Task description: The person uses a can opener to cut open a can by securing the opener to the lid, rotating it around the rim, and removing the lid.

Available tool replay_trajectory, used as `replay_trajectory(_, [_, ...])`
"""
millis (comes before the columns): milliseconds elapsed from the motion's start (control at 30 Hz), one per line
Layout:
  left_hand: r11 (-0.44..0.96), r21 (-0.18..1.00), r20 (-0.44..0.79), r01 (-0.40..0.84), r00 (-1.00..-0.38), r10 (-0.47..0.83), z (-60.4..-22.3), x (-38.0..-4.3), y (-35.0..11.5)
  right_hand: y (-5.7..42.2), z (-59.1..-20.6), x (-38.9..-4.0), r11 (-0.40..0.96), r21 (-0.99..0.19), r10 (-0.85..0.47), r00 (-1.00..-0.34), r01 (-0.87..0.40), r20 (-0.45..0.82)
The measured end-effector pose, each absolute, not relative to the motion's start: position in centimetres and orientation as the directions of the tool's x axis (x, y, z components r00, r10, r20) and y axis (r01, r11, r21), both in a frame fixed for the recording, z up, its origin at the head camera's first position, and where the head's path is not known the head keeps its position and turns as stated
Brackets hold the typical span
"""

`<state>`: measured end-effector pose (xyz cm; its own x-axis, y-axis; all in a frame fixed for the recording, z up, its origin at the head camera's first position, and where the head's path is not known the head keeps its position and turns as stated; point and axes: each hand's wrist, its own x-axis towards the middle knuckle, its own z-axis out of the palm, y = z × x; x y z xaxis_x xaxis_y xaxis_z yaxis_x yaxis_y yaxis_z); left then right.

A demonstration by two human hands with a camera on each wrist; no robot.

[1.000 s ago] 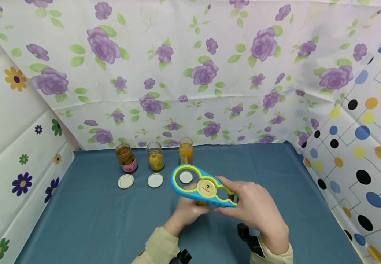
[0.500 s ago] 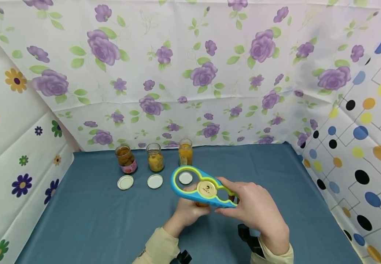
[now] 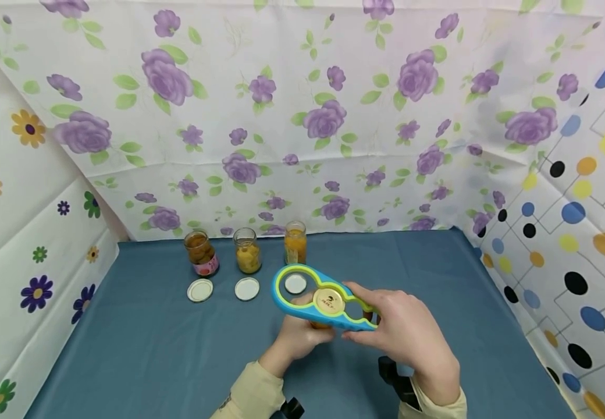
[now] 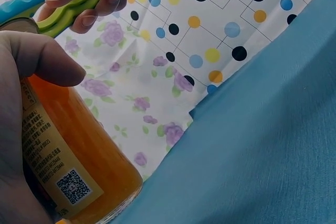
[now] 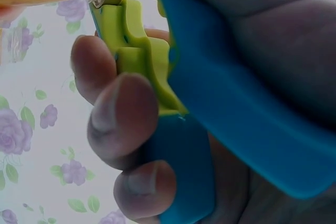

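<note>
My left hand (image 3: pixel 298 338) grips a glass jar (image 4: pixel 86 145) of orange contents, its label printed with a QR code. A blue and lime-green jar opener (image 3: pixel 288 305) fits around the jar's gold lid (image 3: pixel 328 301) in one of its scalloped openings. My right hand (image 3: pixel 407 326) holds the opener's narrow end, fingers curled round it in the right wrist view. In the head view most of the jar is hidden under the opener and the left hand.
Three lidless jars stand at the back: one with a pink label (image 3: pixel 200 254), one with pale yellow pieces (image 3: pixel 247 251), one with orange contents (image 3: pixel 295 243). White lids (image 3: pixel 200 290) lie in front of them on the blue tablecloth (image 3: pixel 150 349). Patterned sheets (image 3: pixel 292 116) enclose the table.
Both hands keep their hold on the jar and the opener with hardly any movement. The head view shifts very slightly.
</note>
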<state>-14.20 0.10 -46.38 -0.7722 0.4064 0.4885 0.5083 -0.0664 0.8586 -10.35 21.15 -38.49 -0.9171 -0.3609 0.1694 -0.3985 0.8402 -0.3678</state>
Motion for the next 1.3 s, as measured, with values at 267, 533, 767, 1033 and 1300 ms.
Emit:
replay_trajectory(267, [-0.101,0.831,0.531,0.547,-0.727,0.435,-46.7,-14.5,0.1,21.4,-38.4,-10.3,0.840,-0.361,-0.369,-0.914,-0.405,0.167])
replay_trajectory(533, [-0.122,0.778,0.585,0.616,-0.641,0.497,-46.7,-15.1,0.0,21.8,-38.4,-10.4,0.823,-0.371,-0.391,-0.902,-0.431,0.181])
replay_trajectory(767, [-0.202,0.784,0.574,0.588,-0.559,0.599,-46.4,-15.2,-0.3,22.3,-38.5,-10.4,0.805,-0.356,-0.429,-0.880,-0.474,0.201])
replay_trajectory(1033, [-0.202,0.795,0.535,0.571,-0.506,0.677,-46.2,-15.7,-0.8,22.5,-38.6,-10.5,0.788,-0.363,-0.457,-0.867,-0.498,0.199])
replay_trajectory(1300, [-0.182,0.841,0.471,0.510,-0.523,0.710,-48.2,-16.4,-0.7,22.6,-38.5,-10.3,0.785,-0.371,-0.455,-0.868,-0.497,0.200])
